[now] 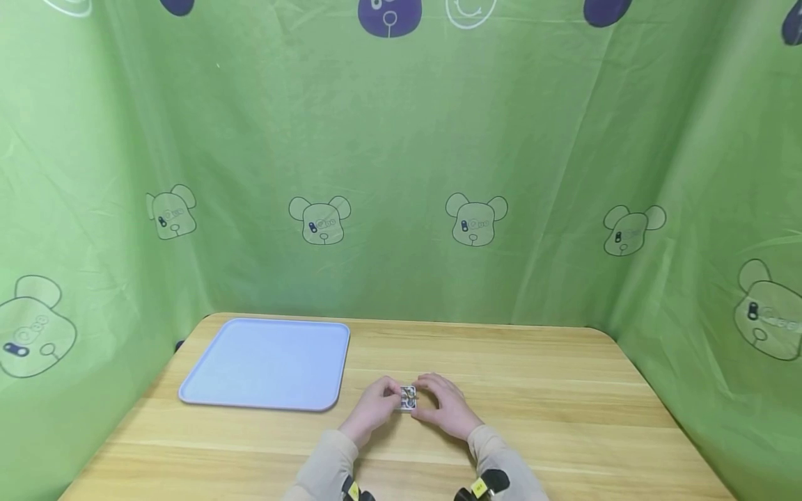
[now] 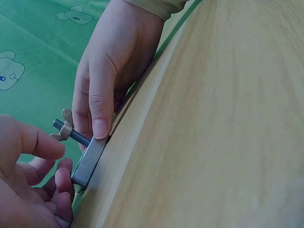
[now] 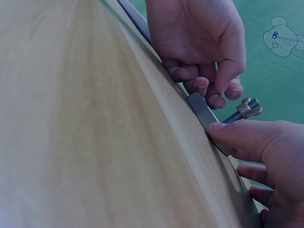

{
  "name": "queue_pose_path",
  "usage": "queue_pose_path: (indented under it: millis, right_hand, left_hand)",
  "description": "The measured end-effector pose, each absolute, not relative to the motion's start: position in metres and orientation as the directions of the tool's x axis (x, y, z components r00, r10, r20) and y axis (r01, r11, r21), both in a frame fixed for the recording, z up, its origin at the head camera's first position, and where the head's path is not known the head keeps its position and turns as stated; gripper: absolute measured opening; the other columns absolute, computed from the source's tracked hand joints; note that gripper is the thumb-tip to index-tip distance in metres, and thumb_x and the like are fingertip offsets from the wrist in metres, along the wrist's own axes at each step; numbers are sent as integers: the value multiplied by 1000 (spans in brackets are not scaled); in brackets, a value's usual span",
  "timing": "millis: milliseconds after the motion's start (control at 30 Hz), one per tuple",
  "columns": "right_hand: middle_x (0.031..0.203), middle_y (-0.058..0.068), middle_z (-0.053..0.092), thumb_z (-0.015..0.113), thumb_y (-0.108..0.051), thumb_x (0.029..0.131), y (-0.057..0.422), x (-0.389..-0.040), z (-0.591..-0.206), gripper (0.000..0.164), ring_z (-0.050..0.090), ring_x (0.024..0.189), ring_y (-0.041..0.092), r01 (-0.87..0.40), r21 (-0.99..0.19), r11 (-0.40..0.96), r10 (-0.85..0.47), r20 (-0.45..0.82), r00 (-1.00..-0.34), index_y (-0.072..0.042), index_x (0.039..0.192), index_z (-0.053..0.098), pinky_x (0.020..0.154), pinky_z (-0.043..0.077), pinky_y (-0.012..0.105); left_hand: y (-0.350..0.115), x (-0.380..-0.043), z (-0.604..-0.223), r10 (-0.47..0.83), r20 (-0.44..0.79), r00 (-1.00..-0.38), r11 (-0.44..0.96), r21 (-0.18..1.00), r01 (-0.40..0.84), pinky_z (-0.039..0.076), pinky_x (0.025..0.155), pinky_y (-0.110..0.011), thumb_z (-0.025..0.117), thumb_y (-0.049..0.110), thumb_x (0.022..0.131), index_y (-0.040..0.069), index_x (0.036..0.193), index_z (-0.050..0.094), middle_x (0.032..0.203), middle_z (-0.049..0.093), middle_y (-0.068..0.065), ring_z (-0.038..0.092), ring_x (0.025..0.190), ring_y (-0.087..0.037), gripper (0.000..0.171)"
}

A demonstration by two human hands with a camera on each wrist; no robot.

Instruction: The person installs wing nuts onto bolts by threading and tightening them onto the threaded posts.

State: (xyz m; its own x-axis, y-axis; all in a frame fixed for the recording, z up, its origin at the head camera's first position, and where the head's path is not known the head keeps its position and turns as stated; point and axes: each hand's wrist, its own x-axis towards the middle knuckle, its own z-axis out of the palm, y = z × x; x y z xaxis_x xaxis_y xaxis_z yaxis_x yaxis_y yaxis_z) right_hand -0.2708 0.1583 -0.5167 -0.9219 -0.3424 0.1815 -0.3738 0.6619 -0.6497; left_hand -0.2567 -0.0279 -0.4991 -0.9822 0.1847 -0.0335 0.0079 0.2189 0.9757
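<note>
On the wooden table between the hands sits a small square metal block (image 1: 408,397), pale-rimmed with dark and shiny detail on top. A threaded bolt (image 2: 81,138) rises from it, carrying a bronze-coloured wing nut (image 3: 247,110) near its tip. My right hand (image 1: 450,407) grips the block, thumb on the near side and fingers behind, partly hidden. At the block's other end is my left hand (image 1: 374,406), its fingers loosely curled with fingertips right at the edge. The left thumb and index finger hang close to the wing nut, with a gap showing between in the left wrist view.
A pale lilac tray (image 1: 269,363) lies on the table (image 1: 532,376) at the back left. Green curtains (image 1: 401,139) printed with bear heads stand behind the table and on both sides. Dark wrist devices (image 1: 491,481) show at the sleeves.
</note>
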Motion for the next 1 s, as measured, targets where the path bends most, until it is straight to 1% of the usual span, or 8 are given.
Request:
queue_pose_path:
  millis: [133, 233, 300, 467, 533, 700, 900, 1000]
  right_hand:
    - [142, 16, 51, 76, -36, 79, 159, -271, -518, 57, 39, 137, 41, -377, -648, 661, -343, 185, -921, -9, 127, 59, 112, 19, 66]
    - [141, 16, 51, 76, -36, 79, 159, -271, -518, 57, 40, 136, 41, -380, -648, 660, -345, 188, -920, -10, 126, 60, 112, 19, 66]
    - [141, 16, 51, 76, -36, 79, 159, -271, -518, 57, 40, 136, 41, -381, -649, 659, -346, 189, -919, -9, 126, 60, 112, 19, 66]
    - [142, 17, 51, 76, -36, 79, 159, -271, -517, 57, 40, 136, 42, -384, -651, 655, -348, 192, -918, -8, 126, 59, 112, 19, 67]
    - [142, 18, 51, 76, -36, 79, 159, -270, -516, 57, 39, 136, 43, -386, -650, 654, -347, 195, -917, -8, 126, 59, 112, 18, 67]
    - [142, 19, 51, 76, -36, 79, 159, -271, -517, 57, 39, 136, 43, -387, -646, 657, -345, 199, -917, -8, 127, 59, 112, 18, 67]
    - [142, 19, 50, 75, -37, 80, 159, -271, -517, 58, 39, 137, 43, -387, -648, 655, -350, 193, -916, -8, 128, 59, 113, 18, 66]
    - [142, 19, 50, 75, -36, 80, 159, -271, -516, 58, 39, 136, 43, -390, -647, 655, -354, 194, -915, -7, 127, 59, 112, 18, 67]
  left_hand:
    - [-28, -256, -499, 207, -43, -977, 204, 979, 0, 41, 66, -26, 57, 0, 79, 2, 94, 59, 96, 62, -8, 51, 79, -16, 15]
    - [-29, -257, -499, 218, -50, -975, 201, 980, -5, 39, 61, -24, 57, -1, 78, 2, 97, 61, 89, 59, -5, 47, 73, -14, 20]
    - [-29, -258, -500, 226, -47, -973, 202, 979, 0, 38, 60, -24, 60, -1, 78, 3, 100, 62, 87, 56, -4, 45, 71, -14, 22]
    - [-29, -259, -500, 243, -25, -970, 209, 977, 27, 39, 70, -27, 69, 3, 77, 4, 102, 63, 88, 55, -3, 49, 82, -16, 27]
    - [-30, -259, -500, 245, -18, -969, 218, 975, 37, 38, 73, -28, 72, 5, 77, 6, 103, 64, 90, 56, -3, 49, 85, -16, 27]
    - [-30, -259, -499, 254, -5, -967, 229, 972, 55, 38, 69, -29, 74, 11, 79, 8, 103, 67, 88, 55, -2, 49, 83, -16, 25]
    - [-30, -260, -499, 270, 8, -963, 230, 970, 73, 38, 68, -28, 74, 13, 81, 7, 103, 68, 84, 54, -1, 48, 80, -16, 24]
    - [-30, -260, -500, 270, 5, -963, 236, 969, 71, 38, 68, -28, 73, 14, 83, 7, 105, 69, 84, 55, -1, 49, 80, -15, 23]
